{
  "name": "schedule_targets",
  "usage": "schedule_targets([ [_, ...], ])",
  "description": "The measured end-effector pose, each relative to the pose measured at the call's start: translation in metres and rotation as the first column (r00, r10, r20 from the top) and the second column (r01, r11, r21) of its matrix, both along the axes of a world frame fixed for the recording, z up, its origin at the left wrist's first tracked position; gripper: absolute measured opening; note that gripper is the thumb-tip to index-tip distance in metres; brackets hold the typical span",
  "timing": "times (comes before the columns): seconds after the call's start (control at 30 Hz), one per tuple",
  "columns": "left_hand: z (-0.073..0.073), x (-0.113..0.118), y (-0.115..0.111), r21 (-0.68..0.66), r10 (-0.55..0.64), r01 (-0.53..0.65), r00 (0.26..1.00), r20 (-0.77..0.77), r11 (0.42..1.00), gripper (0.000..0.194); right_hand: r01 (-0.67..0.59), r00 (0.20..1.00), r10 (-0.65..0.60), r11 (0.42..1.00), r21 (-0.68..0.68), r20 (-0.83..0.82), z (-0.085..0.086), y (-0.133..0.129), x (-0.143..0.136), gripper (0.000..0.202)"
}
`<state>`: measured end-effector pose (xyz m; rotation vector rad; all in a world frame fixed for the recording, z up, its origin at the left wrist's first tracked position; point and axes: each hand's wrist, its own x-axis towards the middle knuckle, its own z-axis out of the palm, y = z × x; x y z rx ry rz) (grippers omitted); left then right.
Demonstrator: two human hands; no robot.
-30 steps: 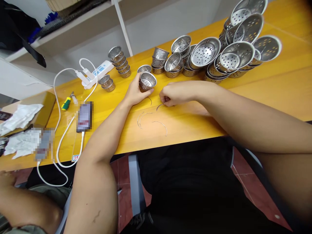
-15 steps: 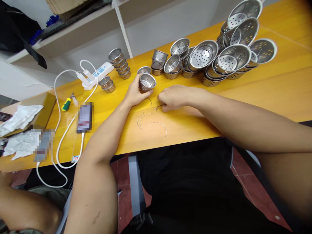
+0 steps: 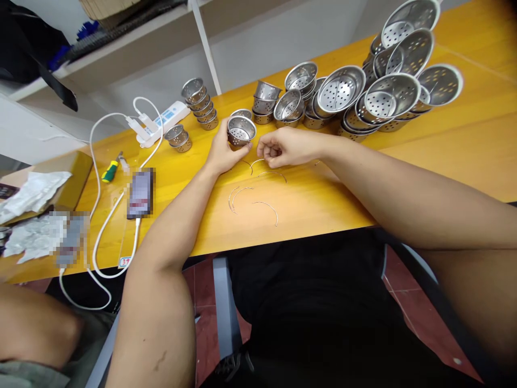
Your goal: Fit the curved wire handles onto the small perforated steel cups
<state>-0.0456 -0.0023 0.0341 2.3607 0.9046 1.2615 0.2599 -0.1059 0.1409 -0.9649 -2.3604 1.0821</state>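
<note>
My left hand (image 3: 226, 151) is wrapped round a small perforated metal strainer cup (image 3: 241, 132), tilted so that its open mouth faces me. Just to its right, my right hand (image 3: 280, 148) is closed with curled fingers, and a thin curved wire (image 3: 257, 160) runs out from under its fingertips. Another bent wire (image 3: 272, 173) lies on the table just below that hand. Nearer to me, several more wire arcs (image 3: 266, 204) are scattered on the wood. Directly behind the held cup, another strainer cup (image 3: 242, 112) is partly hidden.
Stacks of strainer cups (image 3: 390, 102) crowd the back right, with smaller stacks (image 3: 201, 105) at back left. A power strip (image 3: 163, 124), white cables, a phone (image 3: 140, 194) and a green-yellow screwdriver (image 3: 110, 171) lie left. Another person's leg (image 3: 36, 328) shows at lower left.
My right hand has lifted slightly away from the tabletop, and a wire arc now shows beneath it. My left hand keeps hold of the strainer cup, its mouth turned a little more towards me.
</note>
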Motion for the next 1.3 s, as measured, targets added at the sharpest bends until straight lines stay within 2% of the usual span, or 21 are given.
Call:
schedule_targets([
  [0.17, 0.001, -0.001, 0.001, 0.000, -0.006, 0.006, 1.000, 0.007, 1.000, 0.112, -0.004, 0.994, 0.008, 0.999, 0.033, -0.110, -0.004, 0.005, 0.002, 0.018],
  [0.4, 0.002, 0.005, -0.001, 0.005, 0.025, -0.025, 0.999, 0.045, 1.000, 0.109, 0.099, 0.921, -0.073, 0.994, 0.048, -0.383, -0.010, 0.007, -0.002, 0.043],
  [0.63, -0.001, 0.006, 0.000, 0.000, 0.003, -0.003, 0.999, 0.054, 1.000, 0.110, 0.232, 0.836, -0.220, 0.972, -0.040, -0.504, -0.017, 0.010, -0.004, 0.058],
  [0.77, -0.002, 0.009, 0.002, 0.023, -0.018, 0.016, 0.998, 0.063, 1.000, 0.111, 0.289, 0.814, -0.254, 0.957, -0.016, -0.522, -0.022, 0.014, -0.005, 0.054],
  [0.9, -0.003, 0.011, 0.003, 0.054, -0.041, 0.038, 0.997, 0.064, 0.998, 0.108, 0.389, 0.813, -0.285, 0.915, 0.109, -0.508, -0.027, 0.020, -0.005, 0.050],
  [1.07, -0.002, 0.009, 0.003, 0.061, -0.080, 0.077, 0.996, 0.046, 0.995, 0.107, 0.410, 0.834, -0.278, 0.890, 0.199, -0.477, -0.032, 0.025, -0.004, 0.055],
  [1.17, 0.002, 0.009, 0.001, 0.058, -0.078, 0.077, 0.996, 0.032, 0.995, 0.106, 0.421, 0.838, -0.296, 0.885, 0.199, -0.458, -0.030, 0.022, -0.005, 0.065],
  [1.3, 0.005, 0.012, -0.005, 0.051, 0.006, -0.007, 1.000, 0.019, 0.999, 0.106, 0.438, 0.846, -0.366, 0.892, 0.114, -0.387, -0.024, 0.015, -0.004, 0.080],
])
